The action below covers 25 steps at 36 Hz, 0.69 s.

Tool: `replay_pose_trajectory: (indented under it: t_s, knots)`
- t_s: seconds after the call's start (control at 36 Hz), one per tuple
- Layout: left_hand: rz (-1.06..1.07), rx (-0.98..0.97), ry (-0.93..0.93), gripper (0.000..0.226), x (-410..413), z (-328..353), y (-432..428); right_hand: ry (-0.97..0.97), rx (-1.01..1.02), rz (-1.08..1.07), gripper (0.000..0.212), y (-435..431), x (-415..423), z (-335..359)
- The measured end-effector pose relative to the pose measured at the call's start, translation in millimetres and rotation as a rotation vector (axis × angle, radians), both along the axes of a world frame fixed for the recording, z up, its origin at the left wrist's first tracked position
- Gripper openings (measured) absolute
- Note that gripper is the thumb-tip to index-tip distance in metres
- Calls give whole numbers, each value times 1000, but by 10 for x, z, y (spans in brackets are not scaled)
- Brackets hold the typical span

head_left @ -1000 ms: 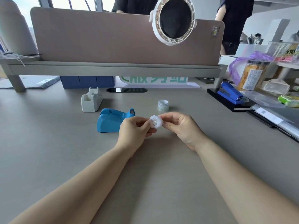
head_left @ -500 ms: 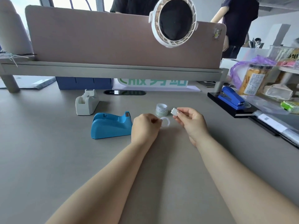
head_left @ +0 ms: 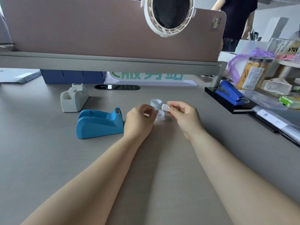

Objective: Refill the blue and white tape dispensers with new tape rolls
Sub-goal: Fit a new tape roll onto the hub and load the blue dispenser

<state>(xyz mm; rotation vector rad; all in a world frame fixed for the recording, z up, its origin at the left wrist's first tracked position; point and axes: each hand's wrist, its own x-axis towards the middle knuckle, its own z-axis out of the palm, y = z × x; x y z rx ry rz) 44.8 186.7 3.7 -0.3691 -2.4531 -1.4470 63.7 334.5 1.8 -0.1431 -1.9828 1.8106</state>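
The blue tape dispenser [head_left: 99, 124] stands on the desk just left of my left hand [head_left: 139, 121]. Farther back left is the white tape dispenser [head_left: 73, 99]. My left hand's fingertips pinch the left edge of a clear tape ring [head_left: 161, 116], which sits low at the desk surface. My right hand [head_left: 183, 116] holds a small white spindle [head_left: 164, 107] by thumb and fingers, just above the ring. A short stack of new tape rolls [head_left: 155, 103] stands right behind the spindle, partly hidden by it.
A blue stapler [head_left: 230, 93] lies on a black tray [head_left: 233, 108] at the right, with jars and packets behind it. A raised shelf [head_left: 113, 62] with a partition and a white fan [head_left: 168, 17] spans the back. A person stands beyond the partition.
The spindle and the ring, held together a second ago, have come apart. My right hand took the spindle up and right; my left hand lowered the ring to the desk.
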Motion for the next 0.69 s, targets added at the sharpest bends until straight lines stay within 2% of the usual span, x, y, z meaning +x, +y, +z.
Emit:
replay_pose_trajectory:
  t_s: [0.19,0.39,0.5,0.61,0.69]
  knots:
    - [-105,16,-39,32,7,20,-7,29,40,87,17,-40,41,36]
    - [-45,52,-70,25,-53,-14,5,48,49,84,12,-29,1,51]
    - [10,149,-69,24,-85,-31,18,8,248,-22,15,-2,-192,10]
    - [25,186,-62,18,-103,-51,24,-87,462,-26,22,-14,-405,-20]
    - [27,178,-62,19,-101,-50,28,-122,493,4,21,-21,-466,-7]
